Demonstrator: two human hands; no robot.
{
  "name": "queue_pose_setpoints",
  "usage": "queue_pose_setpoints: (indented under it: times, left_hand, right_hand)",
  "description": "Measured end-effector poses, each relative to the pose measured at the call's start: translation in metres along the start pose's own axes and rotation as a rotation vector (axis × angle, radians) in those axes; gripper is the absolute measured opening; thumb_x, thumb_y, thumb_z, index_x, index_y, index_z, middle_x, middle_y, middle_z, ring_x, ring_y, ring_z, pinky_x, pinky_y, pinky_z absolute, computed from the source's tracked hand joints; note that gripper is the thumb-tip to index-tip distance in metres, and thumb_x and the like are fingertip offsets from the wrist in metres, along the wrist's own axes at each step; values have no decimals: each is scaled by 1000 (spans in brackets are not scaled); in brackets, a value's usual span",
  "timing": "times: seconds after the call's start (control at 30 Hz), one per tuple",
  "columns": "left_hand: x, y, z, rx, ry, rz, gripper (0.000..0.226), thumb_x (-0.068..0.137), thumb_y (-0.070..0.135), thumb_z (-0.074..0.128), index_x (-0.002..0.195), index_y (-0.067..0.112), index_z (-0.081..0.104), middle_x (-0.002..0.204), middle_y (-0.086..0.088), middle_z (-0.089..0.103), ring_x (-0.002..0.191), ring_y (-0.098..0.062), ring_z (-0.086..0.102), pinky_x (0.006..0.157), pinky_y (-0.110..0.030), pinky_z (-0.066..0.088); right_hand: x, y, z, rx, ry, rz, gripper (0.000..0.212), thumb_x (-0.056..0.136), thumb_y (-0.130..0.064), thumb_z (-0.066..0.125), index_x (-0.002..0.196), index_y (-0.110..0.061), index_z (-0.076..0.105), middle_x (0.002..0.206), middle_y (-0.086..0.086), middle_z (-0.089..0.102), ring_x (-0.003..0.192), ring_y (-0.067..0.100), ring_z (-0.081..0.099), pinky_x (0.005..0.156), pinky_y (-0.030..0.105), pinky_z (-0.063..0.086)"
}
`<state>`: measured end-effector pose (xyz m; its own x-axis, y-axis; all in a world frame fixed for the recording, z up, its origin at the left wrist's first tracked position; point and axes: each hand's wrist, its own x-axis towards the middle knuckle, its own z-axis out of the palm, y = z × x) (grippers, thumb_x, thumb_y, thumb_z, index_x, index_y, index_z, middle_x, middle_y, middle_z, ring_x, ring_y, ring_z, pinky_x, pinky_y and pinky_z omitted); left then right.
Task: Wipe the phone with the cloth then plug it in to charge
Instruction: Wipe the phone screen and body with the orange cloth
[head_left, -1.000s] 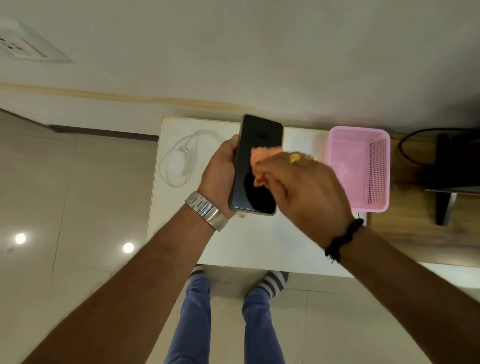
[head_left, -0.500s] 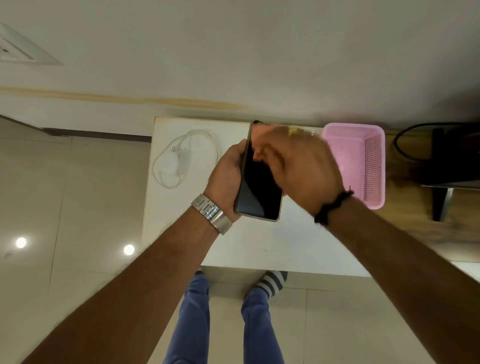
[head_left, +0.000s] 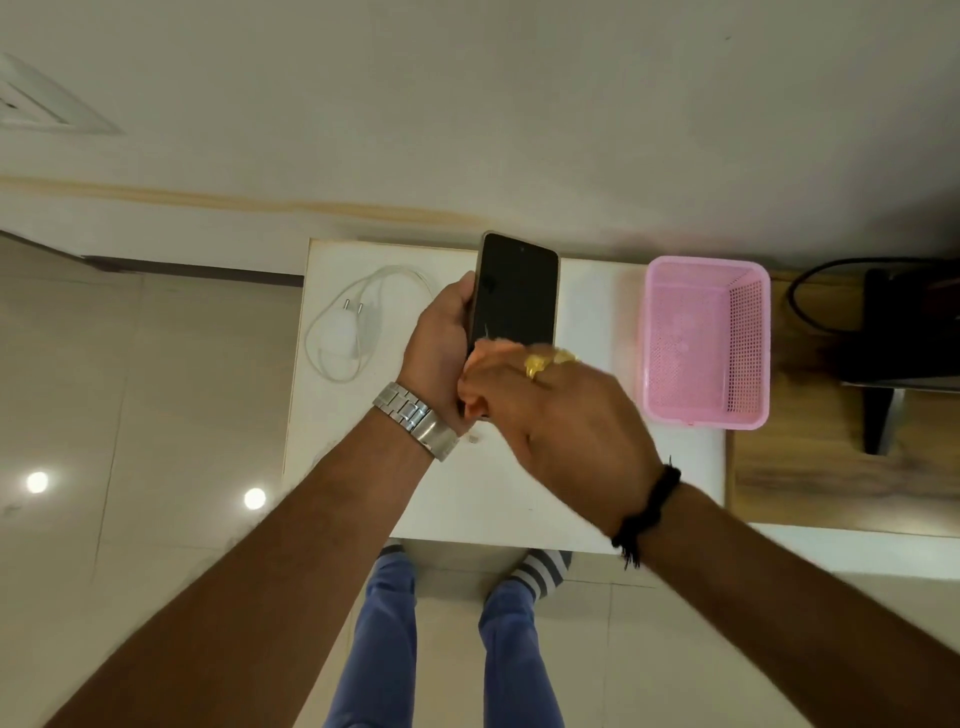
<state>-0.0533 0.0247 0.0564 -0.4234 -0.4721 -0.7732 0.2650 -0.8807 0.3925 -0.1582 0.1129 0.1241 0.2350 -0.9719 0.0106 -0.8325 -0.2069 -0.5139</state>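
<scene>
The left hand (head_left: 441, 343) grips the phone (head_left: 514, 296) by its side edge, holding it screen-up above the white table (head_left: 597, 467), with its upper end toward the wall. The right hand (head_left: 550, 410) is closed on the cloth (head_left: 485, 358), of which only an orange scrap shows at the fingers, pressed to the lower end of the phone. Half a second ago this hand covered the upper end of the phone, and a second ago it sat mid-screen; it has now swept down to the end nearest the person, leaving most of the dark glass bare. That reads as a full pass along the screen, so the wiping step looks well along, perhaps near done, though whether the back has been wiped cannot be told. The charger (head_left: 343, 332), white, with its cable looped round it, lies on the table to the left of the phone, well apart from it and untouched; plugging in is not yet begun. A pink basket (head_left: 748, 343) stands to the right of the phone, seemingly empty. A wall socket (head_left: 36, 104) shows far up and left of the phone, likely where the charger must go. The right hand must free itself of the cloth before it can take the cable.
</scene>
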Motion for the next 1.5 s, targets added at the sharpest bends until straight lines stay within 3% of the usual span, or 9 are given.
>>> queue_pose_setpoints:
  times: [0.13,0.3,0.5,0.7,0.83,0.97,1.17,1.3,1.5]
  left_hand:
    - [-2,-6,3,-116,-144,-75,46,101,48,46,105,17,79,104,-9,75,94,-28,71,89,-41,55]
    - [-3,-8,-1,-86,-184,-93,57,102,61,38,126,19,68,111,-12,74,90,-33,71,82,-55,59]
    - [1,6,-1,-76,-124,-30,70,100,68,34,141,15,57,122,-16,65,106,-32,63,95,-47,51]
    - [4,1,-6,-41,28,7,63,99,65,44,130,15,67,114,-15,74,95,-31,73,81,-44,61]
    - [0,-14,7,-130,-94,-80,49,100,54,49,123,15,68,116,-12,71,104,-30,68,95,-45,54]
    - [2,-23,10,-120,-123,-107,50,103,55,41,112,20,76,111,-14,75,92,-34,72,83,-52,59]
    - [5,-3,3,-162,-68,-25,39,101,43,50,86,16,75,86,-4,70,83,-22,70,80,-34,55]
    - [4,3,-7,-37,49,4,48,100,53,48,111,14,73,95,-7,77,83,-23,76,72,-34,61]
    - [4,-1,6,-109,-66,-82,59,103,60,36,129,17,65,111,-12,71,94,-28,69,84,-42,58]
  right_hand:
    - [44,35,-22,-139,-6,166,41,97,-27,32,111,-18,70,105,4,72,95,29,65,81,42,54]
    - [72,70,-33,-193,20,266,30,101,-13,45,118,-18,70,115,1,73,106,23,65,95,39,49]
    - [22,44,-16,-107,17,212,21,97,-11,53,108,-14,70,94,7,72,84,28,66,76,43,57]
    - [-13,11,3,21,-105,39,25,78,-5,84,101,-3,74,87,16,75,71,31,74,65,43,65]
    - [36,36,-11,-77,-15,175,31,100,-28,37,105,-21,66,99,-1,69,89,21,63,79,38,54]
    - [79,64,-24,-139,79,297,29,95,-12,46,110,-17,71,105,3,73,97,25,66,86,40,52]
    - [43,16,0,-33,50,212,35,92,-27,33,97,-20,67,86,1,68,76,20,61,69,38,56]
    - [7,0,13,83,128,64,23,102,-21,40,101,-6,57,75,16,71,59,31,71,52,46,64]
    - [41,63,-10,-137,18,230,27,101,-21,44,112,-17,69,103,8,74,91,33,67,77,42,55]
